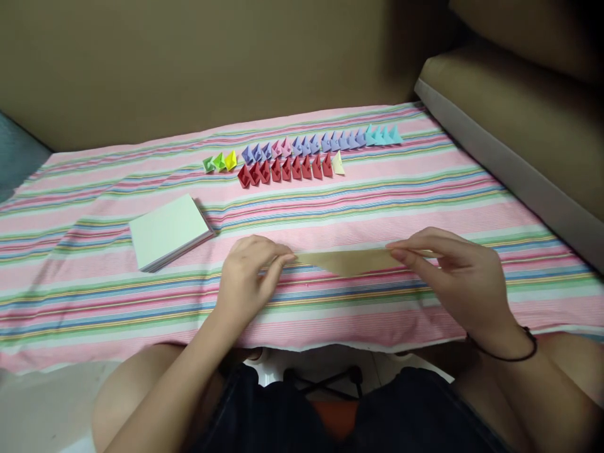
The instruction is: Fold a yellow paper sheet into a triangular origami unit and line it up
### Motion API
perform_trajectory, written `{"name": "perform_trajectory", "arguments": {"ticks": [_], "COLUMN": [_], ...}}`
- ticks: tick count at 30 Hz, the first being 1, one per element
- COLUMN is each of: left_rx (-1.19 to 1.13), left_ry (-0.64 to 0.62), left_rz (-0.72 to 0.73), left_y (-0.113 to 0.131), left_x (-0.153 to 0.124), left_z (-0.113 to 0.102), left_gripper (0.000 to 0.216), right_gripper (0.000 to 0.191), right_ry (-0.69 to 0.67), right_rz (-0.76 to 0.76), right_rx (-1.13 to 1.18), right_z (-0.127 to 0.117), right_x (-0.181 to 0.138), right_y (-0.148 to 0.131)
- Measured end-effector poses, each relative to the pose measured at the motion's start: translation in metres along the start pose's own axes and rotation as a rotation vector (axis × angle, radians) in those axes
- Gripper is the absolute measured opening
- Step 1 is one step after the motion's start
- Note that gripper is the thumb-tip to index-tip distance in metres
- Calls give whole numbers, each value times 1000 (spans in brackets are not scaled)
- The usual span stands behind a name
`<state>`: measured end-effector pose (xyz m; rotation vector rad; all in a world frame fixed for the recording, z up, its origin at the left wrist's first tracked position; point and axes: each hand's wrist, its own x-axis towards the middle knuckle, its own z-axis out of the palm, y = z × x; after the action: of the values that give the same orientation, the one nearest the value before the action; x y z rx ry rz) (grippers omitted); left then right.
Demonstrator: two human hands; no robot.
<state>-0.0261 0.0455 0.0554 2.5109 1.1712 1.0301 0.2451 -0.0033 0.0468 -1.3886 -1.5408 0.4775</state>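
A tan sheet of folded paper (352,262) stretches between my two hands, just above the front part of the striped cloth. My left hand (250,270) pinches its left tip between thumb and fingertips. At the other end, the thumb and fingers of my right hand (457,277) are closed on the paper's right side. The paper looks long and narrow, with a wider part hanging down in the middle. Its exact folds are too blurred to tell.
Small folded paper pieces stand in rows at the back: red ones (286,168), purple ones (334,141), turquoise ones (383,135) and a yellow one (231,160). A stack of pale paper (170,231) lies at left on the striped cloth (117,302). A brown cushioned edge (500,126) borders the right.
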Motion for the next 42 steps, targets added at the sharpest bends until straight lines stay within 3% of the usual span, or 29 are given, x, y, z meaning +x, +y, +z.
{"name": "perform_trajectory", "arguments": {"ticks": [2,5,7,10,12,14,17,20,22,25,30,36,42], "left_rx": [-110,-353,-425,-340,-253,-187,-119,4,122,189,55,-114,-194], "left_ry": [-43,-216,-335,-437,-472,-477,-486,-500,-437,-341,-404,-363,-360], "left_rz": [-140,-404,-514,-567,-568,-560,-526,-439,-359,-209,-53,-160,-273], "left_y": [-2,-5,-8,-12,-15,-16,-16,-13,-10,-1,17,18,11], "left_x": [3,5,4,2,1,0,0,-2,-5,-10,-14,-10,-8], "left_z": [-4,-5,-3,2,4,6,7,10,15,26,44,46,34], "left_gripper": [13,21,26,28,28,28,25,20,14,15,18,16,16], "right_gripper": [9,21,25,29,30,26,15,17,18,18,8,12,12], "right_ry": [-77,-236,-338,-451,-449,-312,-185,-367,-478,-505,-570,-561,-443], "right_rz": [180,394,443,425,370,285,123,-54,-112,-96,-89,-119,-17], "right_rx": [94,233,247,92,-140,-373,-405,-246,-252,-356,-258,-188,-242], "right_z": [0,4,3,-6,-14,-18,-8,18,38,56,58,51,17], "right_x": [2,6,8,12,13,14,14,10,6,3,3,4,8], "right_y": [2,9,17,33,43,48,44,30,22,15,11,4,25]}}
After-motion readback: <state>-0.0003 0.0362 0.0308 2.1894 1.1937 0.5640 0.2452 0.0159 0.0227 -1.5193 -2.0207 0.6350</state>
